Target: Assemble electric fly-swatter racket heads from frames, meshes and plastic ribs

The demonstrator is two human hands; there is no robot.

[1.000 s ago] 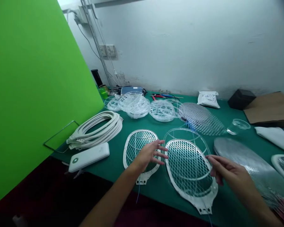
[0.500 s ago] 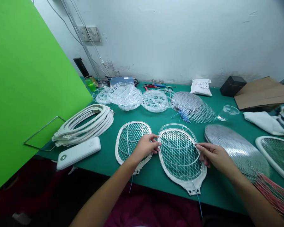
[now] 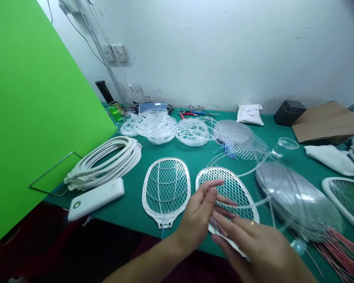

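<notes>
My left hand (image 3: 199,216) is over the right-hand white racket frame (image 3: 242,182), its fingers stretched out and apart. My right hand (image 3: 250,239) is close against it, thumb and fingers around part of a clear plastic ring frame (image 3: 262,202); the exact grip is partly hidden. That ring is lifted and tilted, blurred above the racket and the mesh stack. The racket's lower part is covered by my hands. To the left lies a second white racket frame (image 3: 146,188) with metal mesh, clear ribs across it and a blue wire at its neck.
White frames (image 3: 104,163) are stacked at left beside a white power bank (image 3: 96,198). Clear plastic rings (image 3: 159,127) and mesh sheets (image 3: 238,135) lie behind. Right are a mesh stack (image 3: 301,196) with red wires, a plastic cup (image 3: 284,146) and a finished-looking racket head (image 3: 345,196).
The clear ring has come up off the right-hand racket and shifted right. Both my hands have moved together, nearer the front edge. The left racket is uncovered now.
</notes>
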